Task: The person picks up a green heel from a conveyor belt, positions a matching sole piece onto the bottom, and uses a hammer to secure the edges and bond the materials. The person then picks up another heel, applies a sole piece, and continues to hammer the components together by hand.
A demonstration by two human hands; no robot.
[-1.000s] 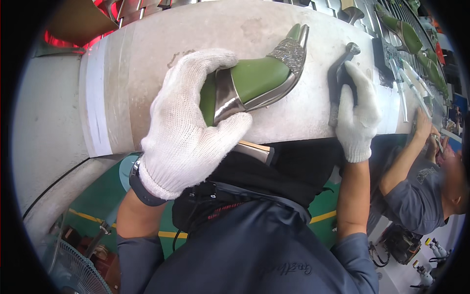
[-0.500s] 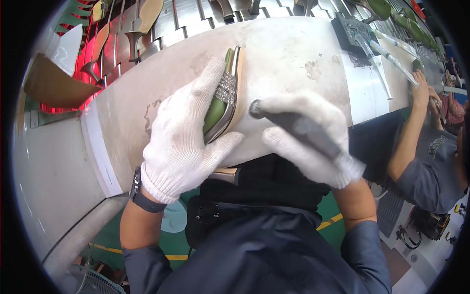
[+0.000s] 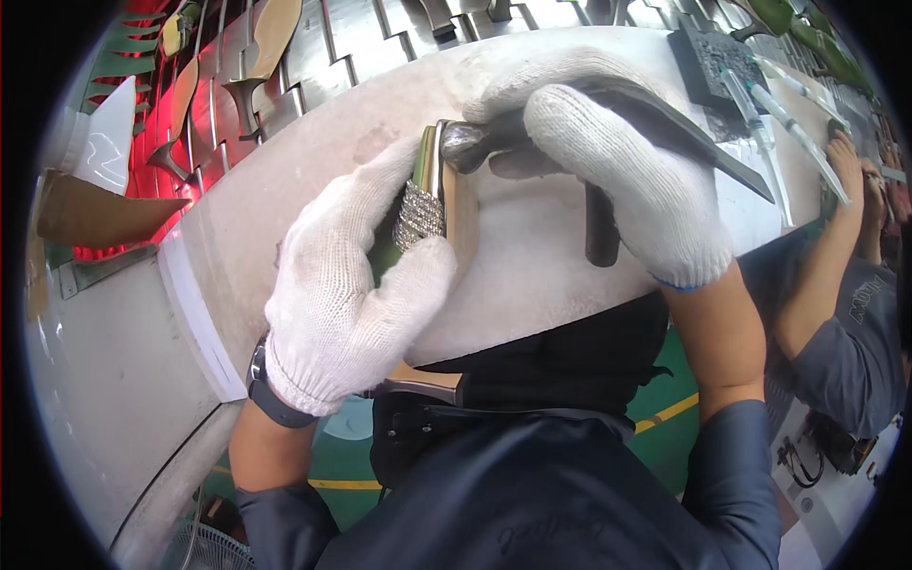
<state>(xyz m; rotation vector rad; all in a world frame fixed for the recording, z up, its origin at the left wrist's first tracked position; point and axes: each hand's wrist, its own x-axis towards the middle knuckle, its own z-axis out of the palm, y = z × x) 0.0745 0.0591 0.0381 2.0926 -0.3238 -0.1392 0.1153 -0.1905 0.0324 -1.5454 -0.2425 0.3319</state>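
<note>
My left hand (image 3: 347,275), in a white knit glove, is closed around a green sandal (image 3: 425,180). A glittering silver strap shows between the fingers, and the tan sole turns to the right. The palm and fingers hide the rest of it. My right hand (image 3: 636,180), gloved alike, grips a dark metal hammer (image 3: 464,147). Its rounded face touches or lies very near the sole edge at the sandal's upper end. One long dark arm of the tool sticks out to the right, and a shorter one points down below the palm.
Under my hands lies a pale, stained worktop (image 3: 532,266). Beyond it runs a metal slatted conveyor (image 3: 370,43) carrying tan shoe parts (image 3: 275,38). Syringes (image 3: 798,123) and a dark grey block (image 3: 708,66) are at the far right. A co-worker's arm (image 3: 822,247) reaches in there.
My right hand has swung up with the hammer, its rounded face now at the sandal's upper end. My left hand has shifted slightly down and left, turning the sandal more upright.
</note>
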